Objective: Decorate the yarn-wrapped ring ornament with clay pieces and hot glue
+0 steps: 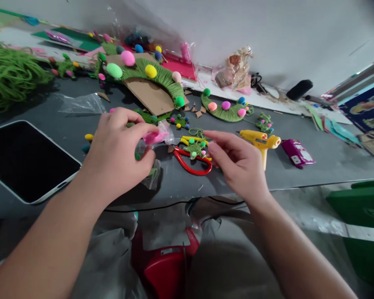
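My left hand (pixel 116 147) hovers over the table with thumb and index finger apart. Its index fingertip is at a bright pink piece (pixel 156 137) beside a clear plastic bag (pixel 165 131); whether they touch I cannot tell. Another clear bag (pixel 152 176) with green inside lies below the thumb. My right hand (pixel 238 162) is half curled, a small gap between thumb and index tips. Just left of those tips sits a green yarn star (pixel 191 149) with small pompoms, over the red-handled scissors (pixel 193 169). Right of this hand stands a yellow glue gun (pixel 260 140).
A large green yarn wreath (pixel 140 68) with pompoms lies behind, and a smaller green arc (pixel 227 113) to its right. A tablet (pixel 31 162) and a green yarn heap (pixel 15 74) are left. A purple packet (pixel 298 153) is right. A black cable (pixel 165 206) runs along the front edge.
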`<state>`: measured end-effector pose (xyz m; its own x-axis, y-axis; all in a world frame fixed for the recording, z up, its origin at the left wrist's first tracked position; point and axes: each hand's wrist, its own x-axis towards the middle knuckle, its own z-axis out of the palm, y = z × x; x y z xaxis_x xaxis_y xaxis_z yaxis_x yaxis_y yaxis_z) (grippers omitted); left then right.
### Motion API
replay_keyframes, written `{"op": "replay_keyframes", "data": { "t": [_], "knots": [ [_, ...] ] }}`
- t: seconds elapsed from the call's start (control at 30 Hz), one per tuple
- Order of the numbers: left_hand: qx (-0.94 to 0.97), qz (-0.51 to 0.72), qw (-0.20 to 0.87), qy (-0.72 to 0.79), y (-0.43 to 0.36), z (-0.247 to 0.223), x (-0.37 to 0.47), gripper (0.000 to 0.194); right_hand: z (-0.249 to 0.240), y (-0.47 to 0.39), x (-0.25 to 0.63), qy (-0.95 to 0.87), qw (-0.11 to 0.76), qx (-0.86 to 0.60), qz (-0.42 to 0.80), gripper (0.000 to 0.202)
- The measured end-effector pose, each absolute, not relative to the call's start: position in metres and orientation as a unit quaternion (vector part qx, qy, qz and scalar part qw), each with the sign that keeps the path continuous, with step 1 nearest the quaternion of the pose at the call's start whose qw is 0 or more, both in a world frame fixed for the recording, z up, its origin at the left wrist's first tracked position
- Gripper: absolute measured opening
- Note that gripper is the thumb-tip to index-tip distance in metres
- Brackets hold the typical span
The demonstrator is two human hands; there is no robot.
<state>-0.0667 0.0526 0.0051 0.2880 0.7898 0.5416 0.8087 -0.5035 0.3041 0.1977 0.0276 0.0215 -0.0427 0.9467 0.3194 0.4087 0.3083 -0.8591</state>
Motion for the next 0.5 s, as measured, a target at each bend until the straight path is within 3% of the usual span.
{"op": "replay_keyframes", "data": {
  "t": [0.1, 0.27, 0.5],
  "knots": [
    [-0.79, -0.34, 0.0, -0.511, 0.055, 0.005, -0.068, 0.032, 0.021, 0.028, 0.193, -0.654, 0.464, -0.507, 0.316, 0.014],
    [-0.743, -0.416, -0.115, -0.511, 0.05, 0.012, -0.059, 0.02, 0.022, 0.031, 0.192, -0.658, 0.468, -0.504, 0.306, 0.031],
    [-0.664, -0.468, -0.318, -0.489, 0.032, 0.03, -0.036, 0.016, 0.031, 0.027, 0.181, -0.677, 0.469, -0.466, 0.323, 0.016]
  ]
}}
